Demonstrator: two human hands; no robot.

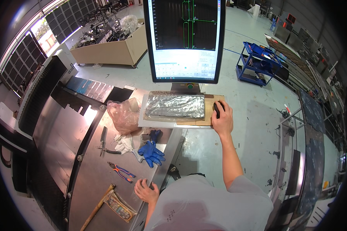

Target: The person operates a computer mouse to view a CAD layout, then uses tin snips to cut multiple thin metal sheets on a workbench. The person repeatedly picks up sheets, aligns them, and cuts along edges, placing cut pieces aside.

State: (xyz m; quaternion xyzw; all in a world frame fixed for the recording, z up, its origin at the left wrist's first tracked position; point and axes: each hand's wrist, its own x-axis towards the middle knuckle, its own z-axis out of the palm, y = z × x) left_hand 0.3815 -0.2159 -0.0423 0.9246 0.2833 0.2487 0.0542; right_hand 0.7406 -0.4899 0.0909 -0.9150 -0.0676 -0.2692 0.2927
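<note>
My right hand is closed over a black computer mouse on a brown cardboard pad. Left of it, a keyboard under crinkled clear plastic lies on a small shelf below an upright monitor. The screen shows green outlines on black above a pale panel. My left hand rests at the edge of a metal table, fingers apart and holding nothing. Close to it lie pliers with blue and orange handles and a plastic-wrapped remote control.
Blue-and-white gloves, a pinkish plastic bag, dark-handled cutters and a wooden handle lie on the table. A black-and-white machine gantry stands left. Beyond are a scrap bin and blue cart; a metal rack stands right.
</note>
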